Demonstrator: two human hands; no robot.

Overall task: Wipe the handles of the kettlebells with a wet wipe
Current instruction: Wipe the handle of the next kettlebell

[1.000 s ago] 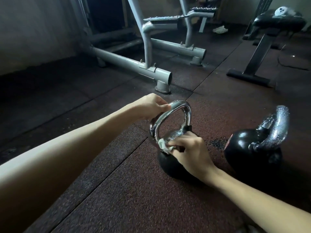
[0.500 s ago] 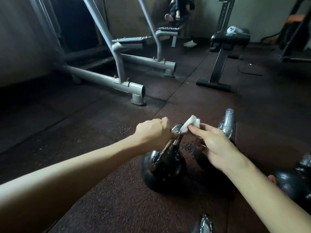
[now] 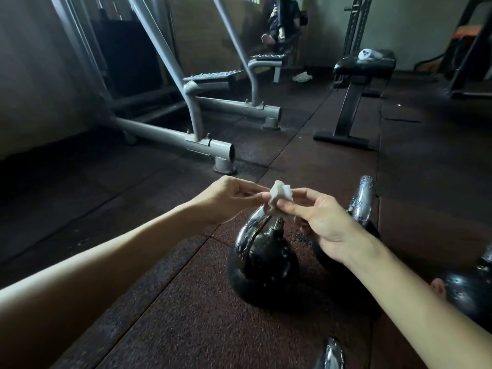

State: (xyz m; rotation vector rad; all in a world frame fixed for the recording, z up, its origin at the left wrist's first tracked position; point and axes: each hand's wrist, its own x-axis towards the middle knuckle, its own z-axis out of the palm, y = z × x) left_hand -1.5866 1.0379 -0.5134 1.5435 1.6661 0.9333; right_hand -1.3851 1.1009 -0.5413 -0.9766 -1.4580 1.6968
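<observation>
Both hands meet just above the nearest kettlebell (image 3: 263, 265), sharing a small white wet wipe (image 3: 279, 195). The left hand (image 3: 229, 198) pinches the wipe's left edge with its fingertips. The right hand (image 3: 327, 222) pinches the other side between thumb and forefinger, its remaining fingers loosely extended. Neither hand touches metal; the wipe hangs bunched over the top of that kettlebell's chrome handle (image 3: 253, 227).

Judged from its crumpled folds, the wipe is light, limp and damp. It will take any shape, so it is best spread or refolded and then wrapped round the handle bar under a curled palm, not dabbed with fingertips.

The kettlebell is the opposite: a heavy, rigid black ball on the rubber floor (image 3: 186, 315), apparently tipped to one side. Its rounded body may rock, so the free hand should steady it by the arch of the handle. The polished chrome looks smooth and probably turns slippery once wetted.

A second handle (image 3: 362, 201) rises just right of the nearest kettlebell, behind the right hand; whether its speckles are droplets or texture cannot be told. A third kettlebell (image 3: 468, 291) sits further right, and another chrome handle (image 3: 330, 352) shows nearer the camera.
</observation>
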